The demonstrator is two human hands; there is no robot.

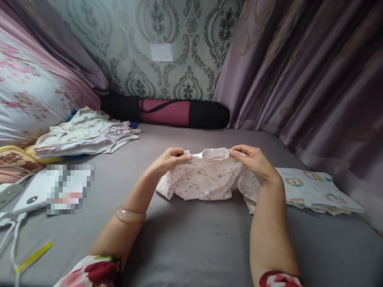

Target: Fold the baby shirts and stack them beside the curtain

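Note:
A small pale pink baby shirt [206,179] with a tiny print hangs between my two hands over the grey sheet. My left hand [172,159] pinches its left shoulder between thumb and fingers, with a little white tag beside the fingertips. At the other shoulder, close to the round neckline, my right hand [253,161] has the cloth pinched too. Both sleeves droop, and the shirt's lower edge hangs down at the sheet; whether it touches I cannot tell. To the right of my right forearm lies a folded white cloth [320,189] with animal-face prints.
A pile of light clothes [86,133] lies at the left by a floral pillow [26,87]. Nearer are a white phone-like device [36,195], cables [16,239] and a yellow strip [34,257]. A black and maroon long bag [164,111] lies along the wall; curtains [314,67] hang right.

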